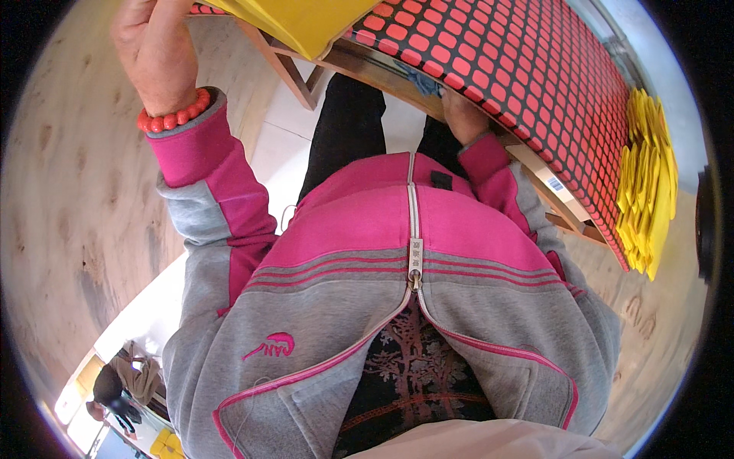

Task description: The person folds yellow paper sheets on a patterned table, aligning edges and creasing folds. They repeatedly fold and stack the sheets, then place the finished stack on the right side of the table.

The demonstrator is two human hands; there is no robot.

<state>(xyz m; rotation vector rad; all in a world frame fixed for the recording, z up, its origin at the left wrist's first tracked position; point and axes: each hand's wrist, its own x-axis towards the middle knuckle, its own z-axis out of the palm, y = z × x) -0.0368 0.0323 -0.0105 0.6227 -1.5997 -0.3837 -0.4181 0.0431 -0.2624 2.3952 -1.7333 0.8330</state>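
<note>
At the top left, my left hand (159,57) is raised beside a large yellow sheet (306,21) lying over the table. The frame's upper edge cuts off its fingertips, so its grip is not visible. Red beads form a bracelet (174,120) on that wrist. My right hand (463,116) reaches under the near edge of the table, into an opening below the tabletop. A bit of crumpled blue cloth (425,83) shows beside it. The fingers of this hand are hidden, and I cannot tell whether they hold the cloth.
A red-and-black checked cover (505,57) spreads over the wooden-framed table. A stack of folded yellow pieces (648,183) hangs at its right end. One wooden table leg (283,65) stands near my knees. Far at the lower left, another person (115,394) is partly visible.
</note>
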